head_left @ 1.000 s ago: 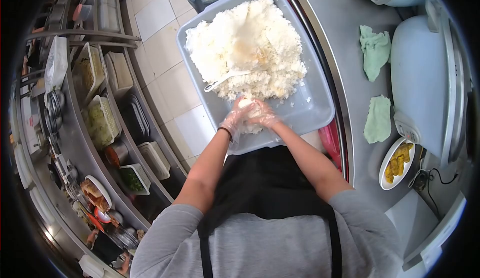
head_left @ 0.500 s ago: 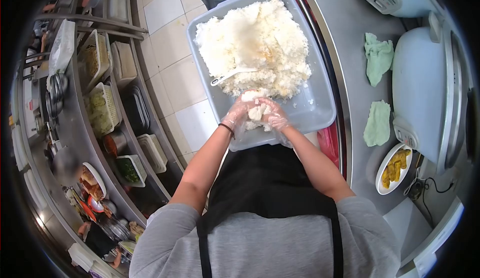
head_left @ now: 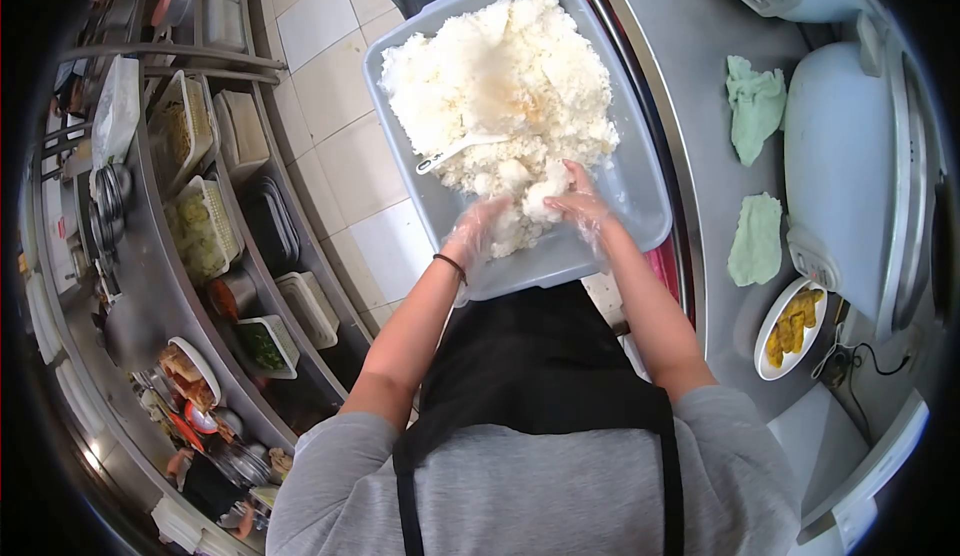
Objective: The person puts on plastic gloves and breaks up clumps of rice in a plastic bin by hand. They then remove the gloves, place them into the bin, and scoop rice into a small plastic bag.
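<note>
Rice clump [head_left: 543, 194] in right hand [head_left: 583, 203], tub [head_left: 638, 206] below

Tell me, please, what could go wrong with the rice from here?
The rice lump in the right hand could crumble, since the rice in the tub looks loose. The white paddle resting on the rice might get knocked, as the hands are close.

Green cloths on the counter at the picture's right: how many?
2: one crumpled cloth higher in the picture, and one flatter cloth below it, apart from the first.
</note>
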